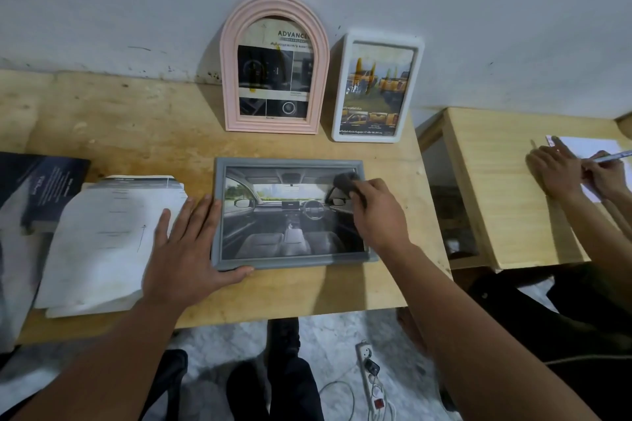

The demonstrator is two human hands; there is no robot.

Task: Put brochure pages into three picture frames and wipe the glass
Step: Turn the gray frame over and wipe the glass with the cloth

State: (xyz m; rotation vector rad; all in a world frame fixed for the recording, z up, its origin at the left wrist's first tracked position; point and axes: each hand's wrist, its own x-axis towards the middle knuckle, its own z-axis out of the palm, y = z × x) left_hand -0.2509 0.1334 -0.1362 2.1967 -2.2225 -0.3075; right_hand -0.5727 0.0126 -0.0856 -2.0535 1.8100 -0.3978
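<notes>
On the wooden table (136, 120), close to its near edge, a grey picture frame (290, 265) is laid flat, with a brochure page showing a car interior already seated behind its glass (284, 215). A dark cloth (345, 183) is pinched in the fingers of the right hand (379, 215) and is pressed against the upper right part of the glass. The left hand (184, 249) is spread flat with straight fingers, its palm partly on the table and its thumb laid along the frame's lower left edge, so that the frame is steadied while it is wiped.

Against the wall, a pink arched frame (232, 79) and a white frame (342, 106) are stood upright side by side, each already filled with a page; yellowish smears are visible on both panes. A stack of brochure pages (102, 243) is left just beside the grey frame, under the edge of the left hand.

The frame is judged to be light and rigid, and likely to slide on the smooth wood if it is rubbed without support. Its glass is thought fragile and easily smudged, so it is best gripped by the moulded border, never by the pane, and only moderate pressure should be applied through the soft cloth.
</notes>
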